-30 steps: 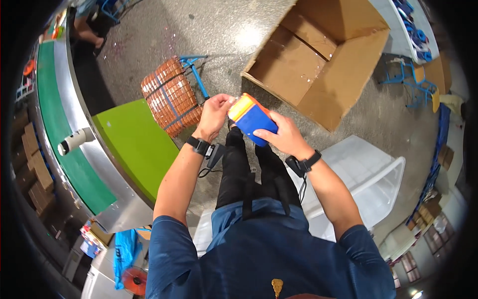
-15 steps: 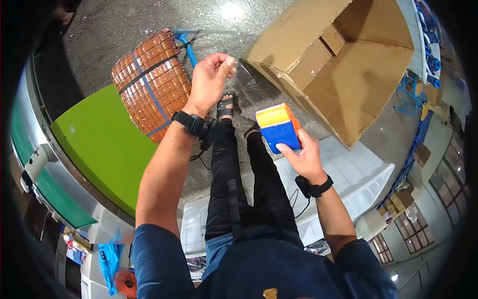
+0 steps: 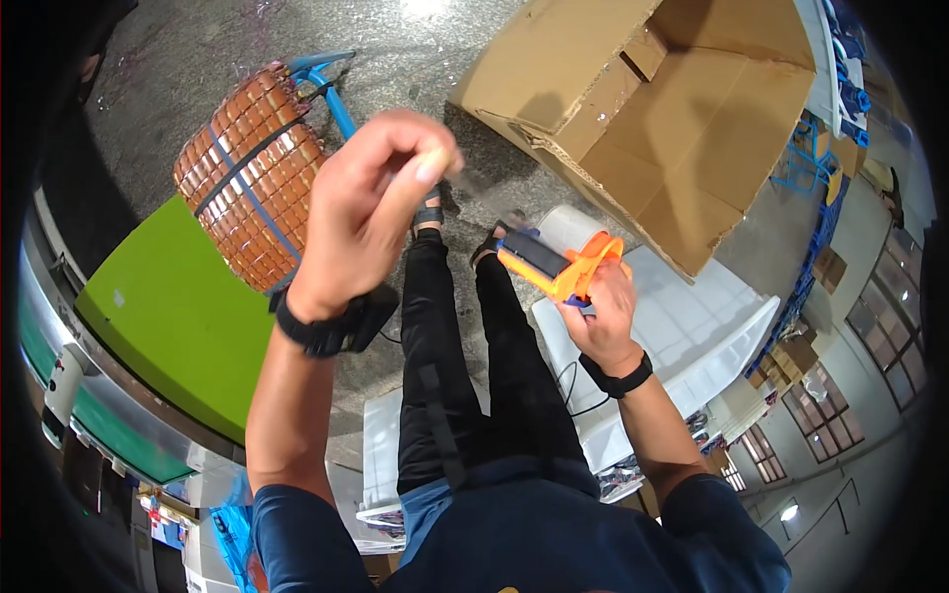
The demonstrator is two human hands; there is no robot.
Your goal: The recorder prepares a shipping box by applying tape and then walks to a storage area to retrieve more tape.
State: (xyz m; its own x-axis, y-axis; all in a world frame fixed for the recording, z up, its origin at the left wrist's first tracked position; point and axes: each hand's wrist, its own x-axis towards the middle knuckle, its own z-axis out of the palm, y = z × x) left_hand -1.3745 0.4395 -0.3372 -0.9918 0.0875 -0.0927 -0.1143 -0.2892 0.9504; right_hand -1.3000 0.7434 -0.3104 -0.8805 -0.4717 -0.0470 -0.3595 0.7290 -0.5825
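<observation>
Your right hand (image 3: pixel 601 318) keeps a closed grip on an orange tape dispenser (image 3: pixel 552 267), fingers wrapped around its handle, with the dark front of the tool pointing toward your left and away from you. The dispenser sits just above your knees and just below the near corner of the open cardboard box (image 3: pixel 672 128). Your left hand (image 3: pixel 366 212) is raised higher, well to the left of the dispenser, its thumb and forefinger pinched narrowly together; a thin, blurred strip of clear tape (image 3: pixel 484 188) seems to run from that pinch toward the dispenser, though it is too faint to be sure. The cardboard box lies on the floor beyond the dispenser, flaps spread and its inside bare. To the right of the dispenser, under your right forearm, is a white plastic bin (image 3: pixel 702 336). To the left of the dispenser, past your left hand, stands a bundle of brown ribbed material strapped with dark bands (image 3: pixel 252 173), and beside it a bright green table (image 3: pixel 168 316).
</observation>
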